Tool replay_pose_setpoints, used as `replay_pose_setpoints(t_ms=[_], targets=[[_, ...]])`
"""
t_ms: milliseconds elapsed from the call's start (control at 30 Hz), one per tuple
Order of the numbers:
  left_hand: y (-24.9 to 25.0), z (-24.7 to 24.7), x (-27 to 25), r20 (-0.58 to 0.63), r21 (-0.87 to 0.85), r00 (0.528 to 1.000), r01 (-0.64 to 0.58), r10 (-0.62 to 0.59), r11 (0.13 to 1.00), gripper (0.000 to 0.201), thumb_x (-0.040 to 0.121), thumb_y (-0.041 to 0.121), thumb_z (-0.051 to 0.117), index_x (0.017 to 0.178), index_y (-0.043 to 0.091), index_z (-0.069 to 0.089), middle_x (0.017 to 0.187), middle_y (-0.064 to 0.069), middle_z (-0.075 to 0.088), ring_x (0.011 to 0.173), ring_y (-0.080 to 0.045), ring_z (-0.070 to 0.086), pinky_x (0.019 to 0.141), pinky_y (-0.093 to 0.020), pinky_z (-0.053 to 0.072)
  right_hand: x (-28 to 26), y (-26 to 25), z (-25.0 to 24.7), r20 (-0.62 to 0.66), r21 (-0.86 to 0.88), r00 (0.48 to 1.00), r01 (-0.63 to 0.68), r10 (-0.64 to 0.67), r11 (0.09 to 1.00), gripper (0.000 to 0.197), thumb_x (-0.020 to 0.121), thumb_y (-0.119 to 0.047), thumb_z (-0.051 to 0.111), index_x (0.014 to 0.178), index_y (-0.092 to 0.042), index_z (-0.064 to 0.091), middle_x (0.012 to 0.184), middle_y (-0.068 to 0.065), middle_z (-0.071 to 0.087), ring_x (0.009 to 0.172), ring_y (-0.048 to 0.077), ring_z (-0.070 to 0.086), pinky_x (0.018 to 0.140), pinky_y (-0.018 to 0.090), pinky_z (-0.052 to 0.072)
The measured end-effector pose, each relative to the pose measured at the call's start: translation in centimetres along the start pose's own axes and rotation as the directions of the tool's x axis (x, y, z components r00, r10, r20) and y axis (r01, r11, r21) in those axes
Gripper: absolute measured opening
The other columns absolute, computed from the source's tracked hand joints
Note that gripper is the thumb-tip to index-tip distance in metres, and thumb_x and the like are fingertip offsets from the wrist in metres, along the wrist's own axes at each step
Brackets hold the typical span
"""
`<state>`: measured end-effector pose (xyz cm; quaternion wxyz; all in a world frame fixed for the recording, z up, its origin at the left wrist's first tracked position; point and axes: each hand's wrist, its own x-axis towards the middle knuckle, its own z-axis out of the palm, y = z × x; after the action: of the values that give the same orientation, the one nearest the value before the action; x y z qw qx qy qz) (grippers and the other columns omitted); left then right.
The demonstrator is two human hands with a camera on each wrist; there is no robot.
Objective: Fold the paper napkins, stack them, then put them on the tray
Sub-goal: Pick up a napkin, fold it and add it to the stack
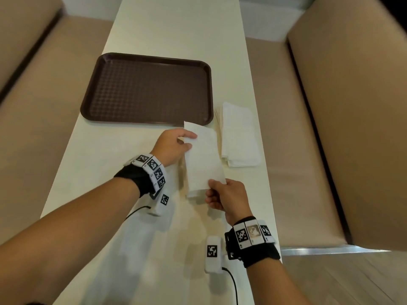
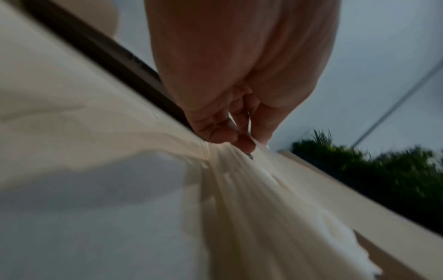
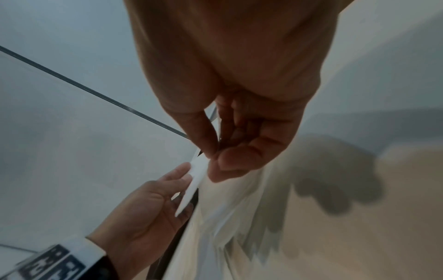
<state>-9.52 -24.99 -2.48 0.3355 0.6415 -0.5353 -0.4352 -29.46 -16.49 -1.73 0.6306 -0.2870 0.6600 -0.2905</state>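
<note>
left hand (image 1: 174,146) pinches far end of paper napkin (image 1: 203,157) | right hand (image 1: 226,198) pinches near end, holding it taut above the table (image 1: 176,29) to fold | napkin stack (image 1: 239,135) just right | brown tray (image 1: 147,89) far-left, bare, awaiting stack

Napkin (image 3: 194,186) edge between right hand (image 3: 230,117) and left hand (image 3: 146,204).

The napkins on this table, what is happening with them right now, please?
A person is folding paper napkins. The left hand pinches the far end of one napkin and the right hand pinches its near end, holding it just above the table. A pile of napkins lies to the right, beside the brown tray, which has nothing on it yet.
</note>
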Motion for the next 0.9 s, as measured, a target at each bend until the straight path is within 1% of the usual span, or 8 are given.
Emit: replay_pose_setpoints(t_ms=[67, 167, 333, 500, 600, 667, 800, 900], targets=[[-0.3, 0.1, 0.5, 0.021, 0.142, 0.999, -0.033, 0.03, 0.989, 0.028, 0.091, 0.007, 0.069, 0.108, 0.028, 0.074, 0.091, 0.021, 0.059, 0.074, -0.009, 0.054, 0.072, -0.017, 0.043, 0.3, 0.0, 0.2, -0.011, -0.022, 1.0, -0.015, 0.015, 1.0, 0.016, 0.093, -0.014, 0.07, 0.088, 0.0, 0.066, 0.064, 0.013, 0.067, 0.048, 0.022, 0.06, 0.051, 0.029, 0.052], [-1.1, 0.5, 0.8, 0.092, 0.332, 0.993, -0.101, 0.074, 0.938, 0.028, 0.09, 0.009, 0.07, 0.113, 0.024, 0.072, 0.108, 0.012, 0.057, 0.079, -0.013, 0.056, 0.082, -0.027, 0.049, 0.8, 0.3, 0.5, -0.037, -0.082, 0.999, -0.042, 0.039, 0.996, 0.02, 0.091, -0.015, 0.07, 0.079, 0.001, 0.067, 0.06, 0.012, 0.066, 0.044, 0.022, 0.059, 0.047, 0.027, 0.05], [-1.3, 0.0, 0.3, 0.065, 0.437, 0.996, -0.078, 0.055, 0.896, 0.041, 0.091, 0.027, 0.071, 0.13, 0.027, 0.061, 0.153, 0.003, 0.029, 0.12, -0.02, 0.052, 0.096, -0.03, 0.043, 0.8, 0.4, 0.3, -0.054, -0.171, 0.994, -0.1, 0.092, 0.98, 0.033, 0.088, -0.028, 0.075, 0.071, -0.002, 0.066, 0.06, 0.014, 0.063, 0.043, 0.024, 0.056, 0.043, 0.024, 0.044], [-2.4, -7.1, -4.3, -0.039, 0.506, 0.998, -0.024, 0.051, 0.862, 0.03, 0.092, 0.033, 0.07, 0.121, 0.029, 0.064, 0.138, 0.004, 0.046, 0.12, -0.018, 0.052, 0.102, -0.037, 0.045, -1.6, 1.6, -0.6, 0.033, -0.292, 0.982, -0.17, 0.188, 0.941, 0.036, 0.089, -0.033, 0.076, 0.075, -0.001, 0.068, 0.06, 0.015, 0.062, 0.048, 0.025, 0.056, 0.046, 0.025, 0.045], [-5.8, -11.4, -9.5, -0.034, 0.583, 0.997, 0.081, -0.075, 0.809, 0.028, 0.088, 0.031, 0.074, 0.113, 0.033, 0.062, 0.132, 0.005, 0.05, 0.123, -0.022, 0.052, 0.103, -0.04, 0.045, -2.9, 3.5, 0.5, 0.087, -0.363, 0.99, -0.073, 0.112, 0.929, 0.034, 0.091, -0.024, 0.073, 0.07, 0.003, 0.069, 0.06, 0.015, 0.065, 0.052, 0.026, 0.061, 0.051, 0.031, 0.051], [-7.9, -12.9, -13.0, -0.068, 0.6, 0.98, 0.191, -0.188, 0.777, 0.041, 0.086, 0.034, 0.077, 0.123, 0.031, 0.06, 0.141, 0.004, 0.045, 0.131, -0.025, 0.046, 0.106, -0.042, 0.042, -3.5, 4.7, 1.8, 0.104, -0.443, 0.994, 0.019, 0.031, 0.896, 0.035, 0.092, -0.024, 0.071, 0.071, 0.003, 0.071, 0.061, 0.014, 0.068, 0.053, 0.023, 0.063, 0.056, 0.034, 0.057], [-10.6, -13.9, -17.2, -0.165, 0.566, 0.926, 0.371, -0.341, 0.736, 0.082, 0.078, 0.046, 0.082, 0.148, 0.03, 0.043, 0.164, 0.001, 0.021, 0.149, -0.026, 0.023, 0.119, -0.047, 0.029, -4.3, 6.0, 4.9, 0.083, -0.622, 0.992, 0.128, -0.097, 0.773, 0.02, 0.091, -0.037, 0.07, 0.09, -0.017, 0.072, 0.083, -0.003, 0.073, 0.08, 0.013, 0.068, 0.08, 0.034, 0.058], [-11.8, -13.6, -18.3, -0.139, 0.58, 0.922, 0.371, -0.361, 0.725, 0.09, 0.076, 0.05, 0.083, 0.151, 0.033, 0.037, 0.167, 0.002, 0.016, 0.152, -0.023, 0.015, 0.121, -0.047, 0.025, -4.9, 6.4, 6.9, 0.08, -0.721, 0.972, 0.21, -0.222, 0.66, 0.036, 0.09, -0.041, 0.07, 0.118, -0.021, 0.06, 0.11, -0.005, 0.063, 0.097, 0.012, 0.062, 0.083, 0.031, 0.052]])
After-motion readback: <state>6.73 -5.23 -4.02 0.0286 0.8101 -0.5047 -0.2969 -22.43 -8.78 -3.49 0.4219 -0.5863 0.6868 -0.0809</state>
